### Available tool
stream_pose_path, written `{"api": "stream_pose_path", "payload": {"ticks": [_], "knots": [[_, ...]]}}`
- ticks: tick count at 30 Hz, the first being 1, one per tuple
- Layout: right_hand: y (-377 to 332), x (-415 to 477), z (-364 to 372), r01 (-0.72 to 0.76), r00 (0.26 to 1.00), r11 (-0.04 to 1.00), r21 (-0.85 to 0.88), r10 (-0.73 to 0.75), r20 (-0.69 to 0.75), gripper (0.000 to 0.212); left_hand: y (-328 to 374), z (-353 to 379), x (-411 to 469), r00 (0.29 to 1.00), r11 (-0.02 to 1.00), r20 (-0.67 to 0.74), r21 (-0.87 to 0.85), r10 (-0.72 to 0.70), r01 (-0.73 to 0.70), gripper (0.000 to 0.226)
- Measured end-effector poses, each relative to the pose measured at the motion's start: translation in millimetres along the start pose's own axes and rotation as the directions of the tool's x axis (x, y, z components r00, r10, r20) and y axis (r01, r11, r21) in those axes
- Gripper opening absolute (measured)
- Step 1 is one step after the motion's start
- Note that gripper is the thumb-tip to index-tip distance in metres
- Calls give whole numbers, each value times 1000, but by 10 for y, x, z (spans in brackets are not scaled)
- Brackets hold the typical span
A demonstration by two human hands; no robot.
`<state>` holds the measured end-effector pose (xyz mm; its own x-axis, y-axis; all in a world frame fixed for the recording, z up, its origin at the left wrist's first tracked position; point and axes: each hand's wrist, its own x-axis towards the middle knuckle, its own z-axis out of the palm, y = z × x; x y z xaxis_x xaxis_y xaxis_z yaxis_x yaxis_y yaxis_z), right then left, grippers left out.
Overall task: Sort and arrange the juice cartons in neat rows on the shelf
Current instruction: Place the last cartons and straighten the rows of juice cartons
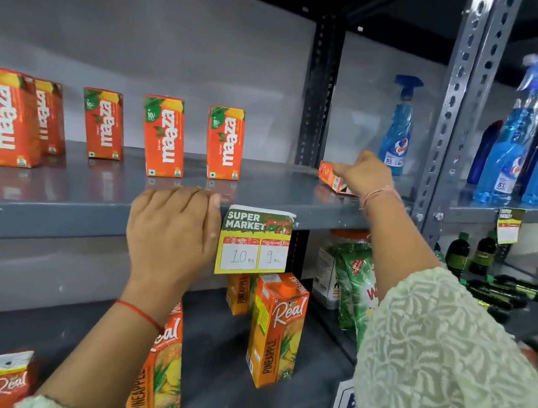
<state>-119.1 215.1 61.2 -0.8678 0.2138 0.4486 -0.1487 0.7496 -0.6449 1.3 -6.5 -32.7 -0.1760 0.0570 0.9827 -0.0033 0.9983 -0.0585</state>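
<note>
Several orange Maaza juice cartons [163,136] stand upright, spaced apart, on the grey upper shelf [54,198]. One more small orange carton [331,177] lies flat at the shelf's right end. My right hand [365,174] reaches out and grips that lying carton. My left hand [172,231] rests on the front edge of the upper shelf, fingers curled over the lip, holding nothing. On the lower shelf stand taller Real pineapple cartons [276,329], one partly hidden behind my left forearm.
A yellow price tag [255,243] hangs from the shelf edge beside my left hand. Blue spray bottles [398,128] stand at the right, past a perforated metal post [454,102]. Green packets [353,285] and dark bottles [481,254] fill the lower right.
</note>
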Motion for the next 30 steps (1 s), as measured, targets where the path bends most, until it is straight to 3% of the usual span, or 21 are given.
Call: {"api": "stream_pose_path", "payload": {"ticks": [2, 4, 6, 8, 10, 13, 16, 20, 23, 27, 30], "knots": [[-35, 32, -130, -71, 990, 994, 83, 60, 127, 47, -5, 6, -4, 1000, 1000, 0, 3, 7, -7, 37], [-93, 51, -250, -102, 962, 994, 50, 85, 259, 36, -13, 8, -9, 1000, 1000, 10, 5, 14, -14, 37], [-126, 59, -306, -80, 957, 997, 11, 74, 281, 32, -20, 1, -9, 1000, 1000, 15, -2, 16, -16, 36], [-103, 28, -328, -93, 966, 992, 83, 69, 250, 48, -17, -13, 0, 1000, 1000, 22, -10, 14, -14, 36], [-35, -65, -325, -99, 981, 960, 262, 50, 189, 60, -8, -40, 3, 999, 1000, 39, -21, 14, -13, 37], [82, -217, -279, -16, 997, 900, 436, -17, 73, 83, 5, -80, 6, 997, 999, 72, -38, 3, 0, 40], [112, -318, -230, 112, 993, 926, 360, -118, -3, 66, 9, -116, 15, 996, 998, 91, -64, -6, 12, 41], [154, -355, -227, 64, 996, 900, 431, -86, 30, 51, 8, -132, 28, 995, 997, 100, -73, 18, -11, 41], [184, -431, -180, 20, 999, 868, 496, -43, 34, 51, -26, -167, 37, 991, 997, 128, -69, 48, -39, 40], [134, -602, -59, 17, 995, 815, 579, 41, -88, 54, -120, -219, 38, 979, 991, 158, -51, 128, -122, 37], [-120, -750, -12, 39, 996, 736, 676, 26, -87, 56, -358, -313, -3, 981, 995, 162, 1, 103, -104, 36]]}}
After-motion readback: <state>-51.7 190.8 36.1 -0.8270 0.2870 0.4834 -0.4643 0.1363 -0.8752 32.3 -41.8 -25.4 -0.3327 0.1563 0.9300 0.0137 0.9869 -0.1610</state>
